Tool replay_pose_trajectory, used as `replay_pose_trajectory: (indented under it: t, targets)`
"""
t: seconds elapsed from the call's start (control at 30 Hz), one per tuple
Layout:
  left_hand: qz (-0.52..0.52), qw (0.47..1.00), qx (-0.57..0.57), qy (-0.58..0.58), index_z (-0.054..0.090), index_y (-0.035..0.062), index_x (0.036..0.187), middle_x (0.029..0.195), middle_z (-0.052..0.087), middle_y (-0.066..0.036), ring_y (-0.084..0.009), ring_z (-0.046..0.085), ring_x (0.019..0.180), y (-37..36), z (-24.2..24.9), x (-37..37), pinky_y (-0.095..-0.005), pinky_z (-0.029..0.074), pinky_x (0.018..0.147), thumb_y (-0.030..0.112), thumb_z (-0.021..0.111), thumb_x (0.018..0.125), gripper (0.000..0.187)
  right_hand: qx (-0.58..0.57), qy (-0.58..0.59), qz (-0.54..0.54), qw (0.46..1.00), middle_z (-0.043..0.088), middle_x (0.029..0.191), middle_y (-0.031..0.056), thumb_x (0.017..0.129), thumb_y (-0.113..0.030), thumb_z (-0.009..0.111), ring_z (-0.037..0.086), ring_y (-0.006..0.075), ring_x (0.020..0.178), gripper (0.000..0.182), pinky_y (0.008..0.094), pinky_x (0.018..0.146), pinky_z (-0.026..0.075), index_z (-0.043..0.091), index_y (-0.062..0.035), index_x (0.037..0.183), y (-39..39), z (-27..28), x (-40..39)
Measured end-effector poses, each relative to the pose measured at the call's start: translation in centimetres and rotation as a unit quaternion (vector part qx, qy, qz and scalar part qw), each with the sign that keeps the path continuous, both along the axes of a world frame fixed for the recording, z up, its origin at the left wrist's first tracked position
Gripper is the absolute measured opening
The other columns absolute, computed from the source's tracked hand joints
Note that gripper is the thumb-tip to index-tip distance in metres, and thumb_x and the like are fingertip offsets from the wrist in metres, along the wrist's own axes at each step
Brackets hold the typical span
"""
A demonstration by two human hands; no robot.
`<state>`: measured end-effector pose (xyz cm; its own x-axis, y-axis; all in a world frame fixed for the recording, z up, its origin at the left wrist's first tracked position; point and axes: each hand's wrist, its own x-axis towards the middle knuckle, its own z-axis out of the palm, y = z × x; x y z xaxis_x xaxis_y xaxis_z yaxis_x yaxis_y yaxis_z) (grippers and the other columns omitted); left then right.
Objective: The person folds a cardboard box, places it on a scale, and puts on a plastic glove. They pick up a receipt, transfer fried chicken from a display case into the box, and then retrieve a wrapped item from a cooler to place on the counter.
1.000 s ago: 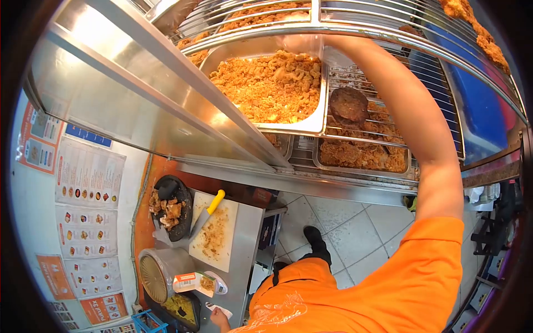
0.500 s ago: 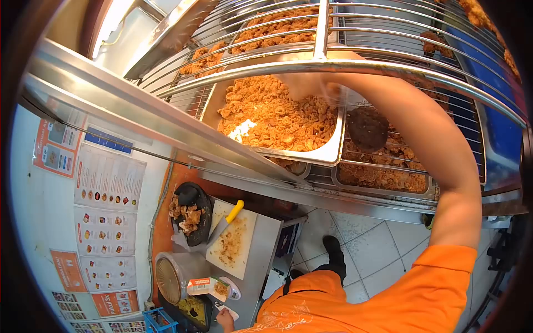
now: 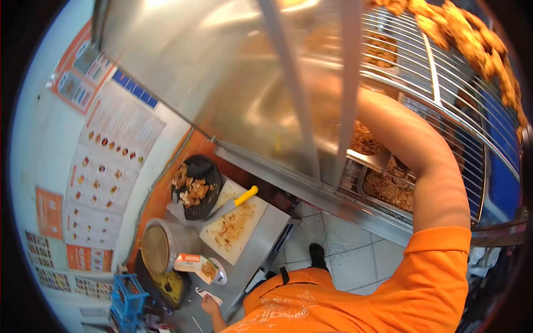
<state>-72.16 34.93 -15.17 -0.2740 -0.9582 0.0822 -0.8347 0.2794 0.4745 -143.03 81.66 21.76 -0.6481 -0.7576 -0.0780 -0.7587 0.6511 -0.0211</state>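
Note:
My right arm [image 3: 411, 139] reaches into the display cabinet, over a metal tray of fried chicken pieces [image 3: 366, 139]. Behind the hazy sliding panel [image 3: 250, 111], my right hand [image 3: 322, 83] shows only as a skin-coloured blur, its fingers hidden. Low at the left, my left hand [image 3: 210, 304] has its fingers closed on a small flat white thing [image 3: 211, 296] at the edge of the metal counter. Just beyond it stand an open orange-and-white food box [image 3: 190, 262] with crumbly food in it and a round white kitchen scale [image 3: 219, 272].
A yellow-handled knife [image 3: 236, 201] lies across a crumb-covered cutting board [image 3: 225, 244]. Near it are a black bowl [image 3: 208, 169] of chicken pieces, a lidded tub [image 3: 175, 244] and a blue crate [image 3: 127, 294]. More fried chicken [image 3: 466, 33] sits on the upper wire rack [image 3: 472, 105].
The view has swung so that the sliding panel now covers my right hand, which was blurred over the chicken tray before. My left hand still has the white thing.

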Motion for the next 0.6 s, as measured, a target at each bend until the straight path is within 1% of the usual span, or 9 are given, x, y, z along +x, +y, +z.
replay_pose_trajectory:
  t: [0.13, 0.2, 0.27, 0.33, 0.4, 0.47, 0.53, 0.57, 0.6]
  targets:
    - [0.059, 0.998, 0.007, 0.001, 0.071, -0.0049, 0.107, 0.103, 0.072, -0.021, -0.0329, 0.069, 0.094, 0.7, -0.9, 2.3, -0.0400, 0.052, 0.087, 0.018, 0.062, 0.089, 0.031, -0.047, -0.033, -0.015, 0.998, 0.069, 0.100, 0.0104, 0.087, -0.037, 0.063, 0.064, 0.0242, 0.094, 0.034, 0.0423, 0.088, 0.048, 0.069, -0.0066, 0.101, -1.9, 0.2, -0.1]
    - [0.092, 0.994, 0.019, 0.051, 0.071, -0.0046, 0.107, 0.103, 0.072, -0.020, -0.0319, 0.069, 0.095, 0.4, -1.2, 3.0, -0.0388, 0.051, 0.088, 0.019, 0.061, 0.089, 0.031, -0.082, -0.043, -0.033, 0.995, 0.069, 0.101, 0.0101, 0.087, -0.037, 0.063, 0.063, 0.0237, 0.096, 0.035, 0.0422, 0.089, 0.048, 0.069, -0.0069, 0.103, -2.0, 0.3, 0.1]
    - [0.103, 0.992, 0.027, 0.063, 0.071, -0.0048, 0.108, 0.106, 0.071, -0.020, -0.0309, 0.068, 0.099, 0.1, -1.0, 3.9, -0.0383, 0.050, 0.090, 0.019, 0.061, 0.090, 0.031, -0.119, -0.048, -0.056, 0.990, 0.068, 0.103, 0.0098, 0.087, -0.038, 0.063, 0.063, 0.0232, 0.097, 0.035, 0.0422, 0.090, 0.047, 0.069, -0.0072, 0.104, -1.6, 0.5, -0.2]
    - [0.101, 0.992, -0.007, 0.070, 0.070, -0.0047, 0.109, 0.109, 0.071, -0.020, -0.0304, 0.067, 0.102, -0.3, -1.1, 4.5, -0.0383, 0.050, 0.091, 0.017, 0.060, 0.091, 0.030, -0.159, -0.045, -0.085, 0.983, 0.068, 0.105, 0.0095, 0.087, -0.038, 0.063, 0.063, 0.0226, 0.099, 0.036, 0.0421, 0.091, 0.047, 0.068, -0.0075, 0.106, -0.8, 0.6, -0.6]
    - [0.127, 0.980, 0.029, 0.152, 0.070, -0.0039, 0.111, 0.110, 0.071, -0.018, -0.0286, 0.066, 0.101, -0.6, -0.9, 5.0, -0.0379, 0.050, 0.090, 0.016, 0.060, 0.091, 0.030, -0.197, -0.038, -0.116, 0.973, 0.068, 0.107, 0.0092, 0.087, -0.038, 0.063, 0.062, 0.0221, 0.100, 0.037, 0.0421, 0.093, 0.046, 0.068, -0.0077, 0.108, 0.0, 0.6, -0.7]
    - [0.131, 0.978, 0.026, 0.160, 0.069, -0.0029, 0.114, 0.110, 0.071, -0.018, -0.0268, 0.066, 0.101, -1.2, -0.4, 5.2, -0.0366, 0.050, 0.090, 0.015, 0.059, 0.092, 0.030, -0.235, -0.020, -0.141, 0.961, 0.068, 0.108, 0.0088, 0.087, -0.039, 0.063, 0.062, 0.0216, 0.102, 0.038, 0.0420, 0.094, 0.046, 0.067, -0.0080, 0.110, 2.1, 1.0, -1.3]
    - [0.152, 0.963, 0.056, 0.214, 0.068, -0.0025, 0.116, 0.112, 0.070, -0.017, -0.0244, 0.066, 0.100, -1.8, 0.4, 5.0, -0.0345, 0.050, 0.090, 0.015, 0.058, 0.094, 0.030, -0.266, 0.000, -0.177, 0.948, 0.068, 0.110, 0.0085, 0.087, -0.039, 0.063, 0.061, 0.0211, 0.103, 0.039, 0.0419, 0.095, 0.045, 0.067, -0.0083, 0.112, 5.4, 1.4, -1.4]
    - [0.153, 0.966, 0.060, 0.200, 0.068, -0.0013, 0.118, 0.113, 0.070, -0.015, -0.0229, 0.065, 0.099, -3.1, -0.6, 6.0, -0.0333, 0.050, 0.089, 0.015, 0.058, 0.095, 0.030, -0.274, 0.006, -0.197, 0.941, 0.068, 0.111, 0.0084, 0.087, -0.039, 0.063, 0.061, 0.0209, 0.104, 0.040, 0.0419, 0.096, 0.045, 0.067, -0.0084, 0.112, 7.1, 1.4, -1.3]
    - [0.154, 0.950, 0.094, 0.253, 0.068, 0.0005, 0.119, 0.114, 0.069, -0.013, -0.0212, 0.064, 0.098, -3.6, -0.5, 5.9, -0.0318, 0.051, 0.088, 0.014, 0.058, 0.095, 0.029, -0.286, 0.012, -0.212, 0.934, 0.068, 0.112, 0.0082, 0.087, -0.040, 0.063, 0.061, 0.0206, 0.105, 0.041, 0.0419, 0.096, 0.045, 0.067, -0.0086, 0.113, 9.4, 1.5, -1.0]
